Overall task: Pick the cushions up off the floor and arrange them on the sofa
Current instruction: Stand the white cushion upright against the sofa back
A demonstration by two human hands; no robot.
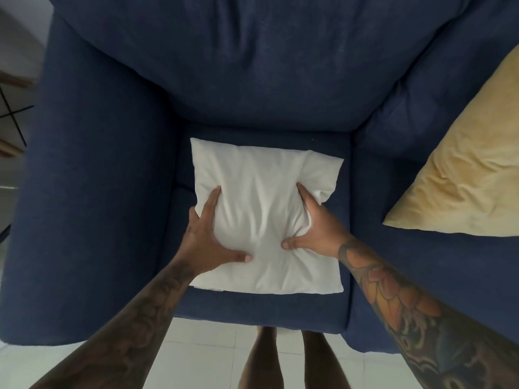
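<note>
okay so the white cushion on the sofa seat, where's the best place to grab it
Grip the white cushion at its two side edges, coming from the front over the seat. It lies flat and soft, so opposite sides pinch easily. The left hand and right hand hold it that way.

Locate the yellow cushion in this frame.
In the head view, the yellow cushion leans on the sofa at the right edge, one seat right of the white cushion both hands hold.
</note>
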